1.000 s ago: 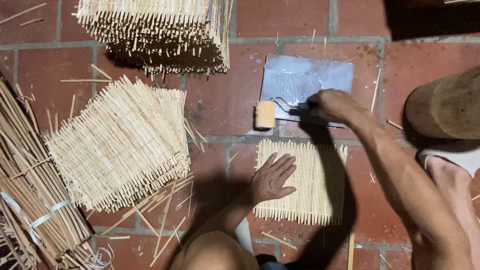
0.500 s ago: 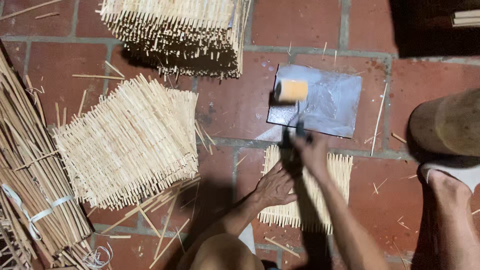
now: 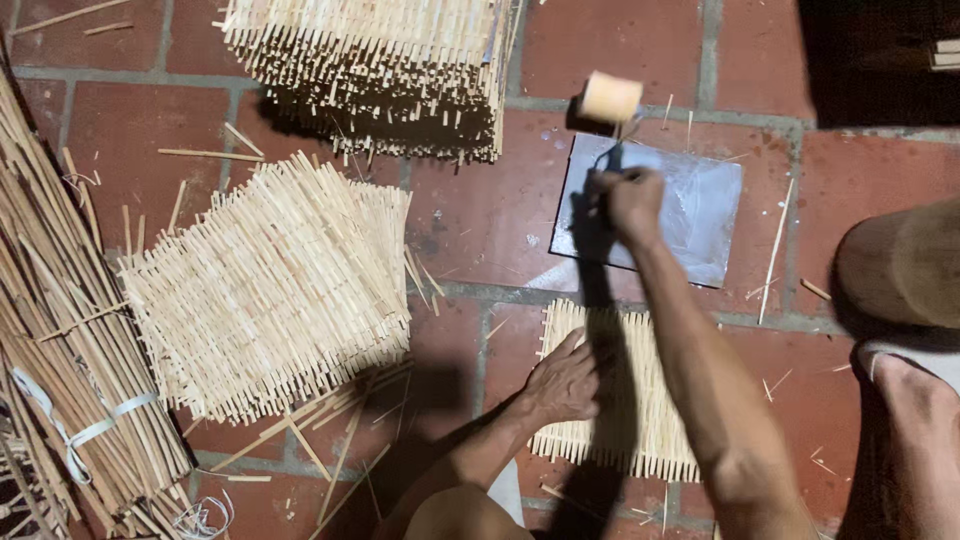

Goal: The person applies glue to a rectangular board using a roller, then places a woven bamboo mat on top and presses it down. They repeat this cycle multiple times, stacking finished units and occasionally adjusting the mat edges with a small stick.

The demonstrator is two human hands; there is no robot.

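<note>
Near mat: we see a small flat mat of thin bamboo sticks (image 3: 655, 400) lying on the brick floor (image 3: 480, 210), close to us, partly crossed by the right forearm.
Left hand: our left hand (image 3: 565, 380) lies palm down, fingers spread and flat, on the left edge of that mat; it pins the mat and grips nothing.
Right hand: our right hand (image 3: 630, 200) is closed around the handle of a small paint roller (image 3: 610, 100), stretched out beyond the mat.
Roller: its pale foam head sits at the far edge of a grey metal sheet (image 3: 690, 215), which lies flat on the floor just beyond the mat; whether the head touches the sheet we cannot tell.
Step in hand: we judge this to be loading the roller on the sheet, with the mat held ready for coating.
Next move: it calls for bringing the roller near to us onto the mat and rolling across the sticks, while the left hand keeps them from shifting.
Left side: a loose heap of finished mats (image 3: 270, 290) lies to the left, and bundled long sticks (image 3: 60, 350) at the far left edge.
Far: a tall stack of mats (image 3: 370, 70) stands beyond.
Right: a bare foot (image 3: 915, 440) rests near, and a rounded brown object (image 3: 900, 265) lies just beyond it.
</note>
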